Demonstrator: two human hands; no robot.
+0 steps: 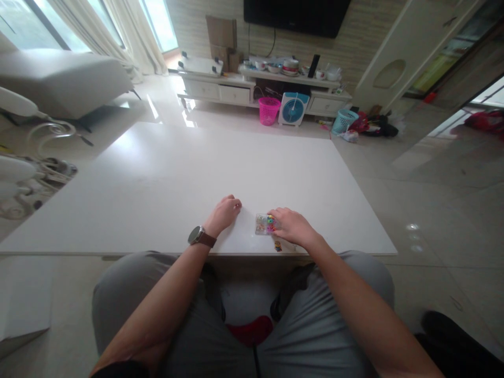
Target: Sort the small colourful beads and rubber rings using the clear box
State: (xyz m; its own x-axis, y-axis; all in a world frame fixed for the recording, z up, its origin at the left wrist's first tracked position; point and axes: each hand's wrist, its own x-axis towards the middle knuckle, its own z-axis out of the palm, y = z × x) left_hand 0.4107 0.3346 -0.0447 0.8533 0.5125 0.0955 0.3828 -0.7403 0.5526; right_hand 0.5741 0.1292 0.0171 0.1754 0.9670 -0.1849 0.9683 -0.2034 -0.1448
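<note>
On the white table (252, 163), close to its near edge, sits a small clear compartment box (260, 224) with tiny colourful pieces inside. My right hand (293, 226) reaches over its right side, fingers at the far edge and thumb near the front, gripping it and covering part of it. To the left of the box, my left hand (226, 212) rests on the tabletop with its fingers curled together; what they hold, if anything, is too small to make out. A little multicoloured bundle (277, 245) lies just below the box, by the table edge.
Beyond the table stand a pink basket (269, 111), a blue and white fan (293, 109) and a low white TV cabinet (234, 94) with dishes on top. A light-blue basket (344, 122) is on the floor at right. A wristwatch (196, 235) is on my left wrist.
</note>
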